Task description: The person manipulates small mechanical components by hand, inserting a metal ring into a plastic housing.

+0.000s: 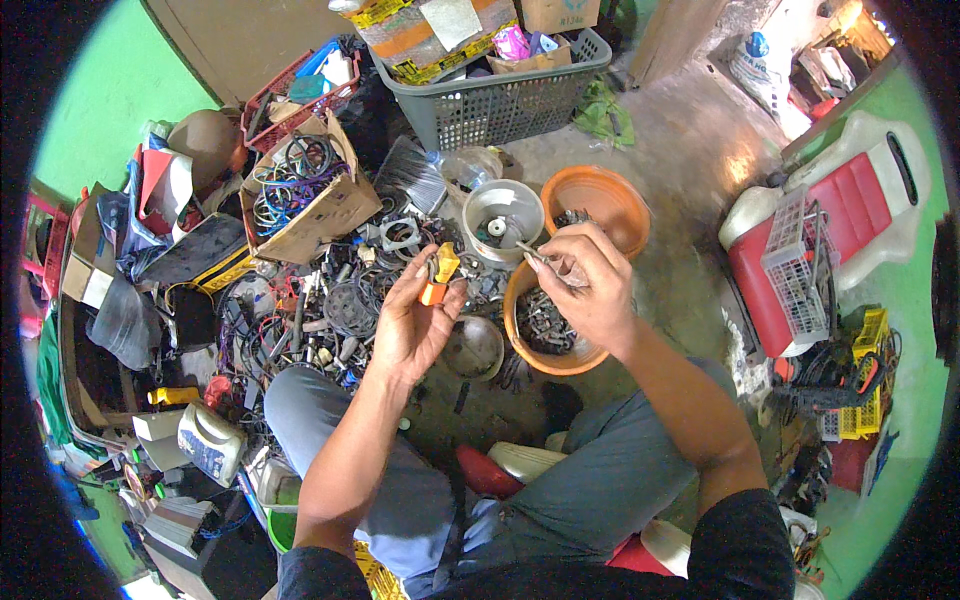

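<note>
My left hand (408,335), palm up, has its fingers curled round a small yellow and orange piece (446,262) whose exact kind I cannot tell. Above the near orange tub, my right hand (597,290) pinches a thin greyish metal piece (526,249) between thumb and fingertips. Many small dark metal parts (545,325) lie in that near orange tub (562,367). Behind it stands a second orange tub (622,200) with a few dark parts inside. A whitish round pot (476,208) with a white round part in it sits between my hands, farther off.
A heap of cables and scrap parts (330,310) covers the floor at left. An open cardboard box of wires (345,205) rests on it. A grey plastic basket (480,110) stands behind. To the right are a red and white seat (845,210) and a white crate (797,265).
</note>
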Demonstrator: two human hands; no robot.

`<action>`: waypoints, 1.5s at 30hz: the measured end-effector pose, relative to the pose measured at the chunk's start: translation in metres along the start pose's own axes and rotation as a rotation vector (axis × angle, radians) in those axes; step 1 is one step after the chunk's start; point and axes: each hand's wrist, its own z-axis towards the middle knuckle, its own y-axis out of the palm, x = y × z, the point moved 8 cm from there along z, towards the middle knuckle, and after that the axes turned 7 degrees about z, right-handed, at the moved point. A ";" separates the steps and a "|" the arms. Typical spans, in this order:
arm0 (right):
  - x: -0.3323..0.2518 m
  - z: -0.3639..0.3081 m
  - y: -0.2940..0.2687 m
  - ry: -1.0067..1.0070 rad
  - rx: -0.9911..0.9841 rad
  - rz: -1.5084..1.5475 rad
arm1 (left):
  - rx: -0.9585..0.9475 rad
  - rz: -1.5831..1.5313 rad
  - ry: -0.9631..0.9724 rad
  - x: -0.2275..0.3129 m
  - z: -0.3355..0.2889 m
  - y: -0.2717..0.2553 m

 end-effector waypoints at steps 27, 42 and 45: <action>0.164 -0.001 -0.067 0.485 -0.137 -0.205 | -0.004 0.245 -0.167 -0.029 -0.002 0.009; 0.152 0.007 -0.046 0.391 -0.130 -0.293 | -0.011 0.295 -0.166 -0.025 -0.006 0.015; 0.113 0.005 -0.009 0.432 -0.252 -0.040 | -0.014 0.277 -0.156 -0.024 -0.007 0.012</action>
